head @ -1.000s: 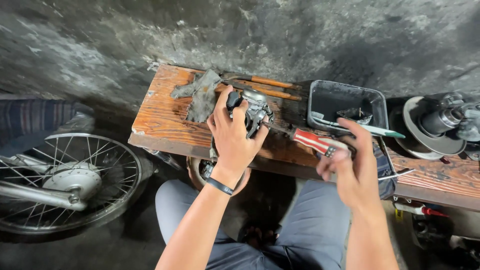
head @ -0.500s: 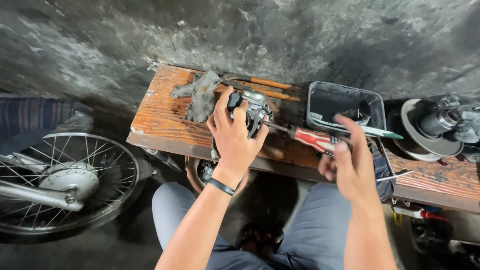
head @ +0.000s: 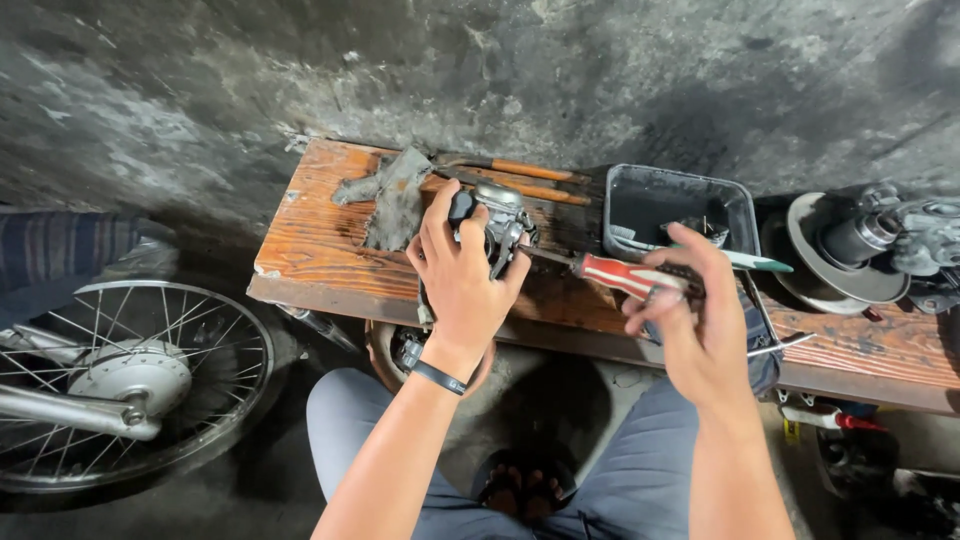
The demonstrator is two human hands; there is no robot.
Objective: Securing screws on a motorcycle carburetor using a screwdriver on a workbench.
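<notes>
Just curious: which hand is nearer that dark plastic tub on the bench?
Right. The right hand holds a red-handled screwdriver just below the tub; the left hand grips a metal part further away.

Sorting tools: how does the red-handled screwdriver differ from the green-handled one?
The red-handled screwdriver is gripped by the right hand, tip toward the carburetor; the green-handled screwdriver lies unheld across the black tray. Red's handle looks thicker. Both lie roughly level over the bench.
</notes>
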